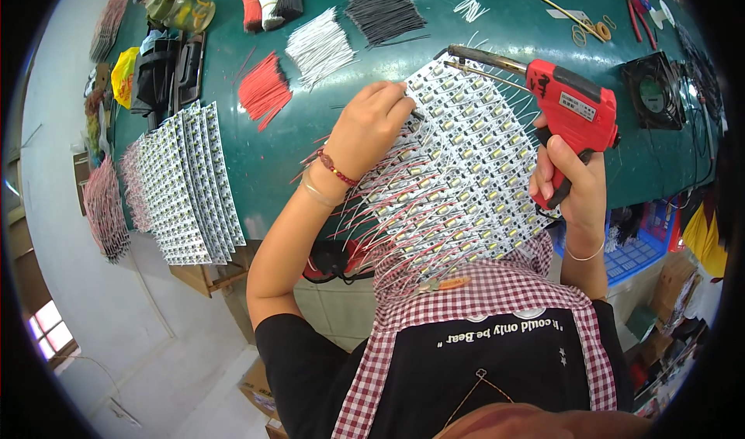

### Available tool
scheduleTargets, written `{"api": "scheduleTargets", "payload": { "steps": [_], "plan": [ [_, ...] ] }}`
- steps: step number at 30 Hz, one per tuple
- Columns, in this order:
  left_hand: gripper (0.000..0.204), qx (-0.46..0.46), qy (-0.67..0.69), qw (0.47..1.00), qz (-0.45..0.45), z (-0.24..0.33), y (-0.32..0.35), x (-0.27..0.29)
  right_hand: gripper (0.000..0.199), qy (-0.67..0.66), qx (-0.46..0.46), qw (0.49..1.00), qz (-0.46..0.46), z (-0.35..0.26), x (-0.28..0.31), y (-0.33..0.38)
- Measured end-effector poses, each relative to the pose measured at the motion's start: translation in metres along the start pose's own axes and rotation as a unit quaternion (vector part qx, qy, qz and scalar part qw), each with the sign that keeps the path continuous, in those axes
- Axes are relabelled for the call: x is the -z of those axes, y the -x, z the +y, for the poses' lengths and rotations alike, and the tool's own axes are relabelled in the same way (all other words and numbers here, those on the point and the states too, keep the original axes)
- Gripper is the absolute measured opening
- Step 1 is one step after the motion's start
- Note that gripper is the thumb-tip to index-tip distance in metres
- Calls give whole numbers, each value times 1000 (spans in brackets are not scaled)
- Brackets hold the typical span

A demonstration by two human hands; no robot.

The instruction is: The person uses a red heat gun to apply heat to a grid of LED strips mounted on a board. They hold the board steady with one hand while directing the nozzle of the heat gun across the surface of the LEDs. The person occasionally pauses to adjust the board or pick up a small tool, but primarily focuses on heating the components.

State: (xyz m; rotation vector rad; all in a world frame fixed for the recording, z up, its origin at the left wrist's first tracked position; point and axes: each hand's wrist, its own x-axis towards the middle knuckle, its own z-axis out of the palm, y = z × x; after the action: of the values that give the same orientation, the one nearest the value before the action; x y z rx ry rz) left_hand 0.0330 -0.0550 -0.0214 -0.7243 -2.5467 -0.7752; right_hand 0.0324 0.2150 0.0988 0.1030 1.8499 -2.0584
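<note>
A panel of white LED circuit boards lies at the table's front edge before me, with red, white and black wires standing out along its left side. My left hand rests over the panel's upper left edge, fingertips pinched on a thin black wire that is mostly hidden by the fingers. In my right hand is a red and black soldering gun, gripped by its handle. Its metal barrel points left, and the tip is above the panel's far edge.
Cut wires lie in red, white and black piles beyond the panel. Stacked LED panels stand at the left edge. A black fan sits at right, below pliers. A blue basket is lower right.
</note>
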Motion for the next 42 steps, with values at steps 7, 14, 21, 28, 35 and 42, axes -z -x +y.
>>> {"api": "scheduleTargets", "payload": {
  "steps": [7,14,21,28,35,42],
  "plan": [
    [24,52,15,997,52,-3,6,8,29,-9,-29,1000,-4,6,3,0],
    [22,-37,-34,997,60,-26,-6,6,28,48,-35,998,-18,16,-11,-8],
    [21,-60,-27,998,10,-32,1,2,19,95,-60,994,-16,19,-18,-6],
    [24,-54,-17,998,17,-29,-1,3,21,146,-73,986,-10,23,-17,-3],
    [22,-52,-8,998,21,-31,0,0,23,205,-94,974,-5,21,-24,0],
    [20,-53,-12,998,13,-31,-2,1,21,183,-48,982,0,20,-26,3]
  ]
}}
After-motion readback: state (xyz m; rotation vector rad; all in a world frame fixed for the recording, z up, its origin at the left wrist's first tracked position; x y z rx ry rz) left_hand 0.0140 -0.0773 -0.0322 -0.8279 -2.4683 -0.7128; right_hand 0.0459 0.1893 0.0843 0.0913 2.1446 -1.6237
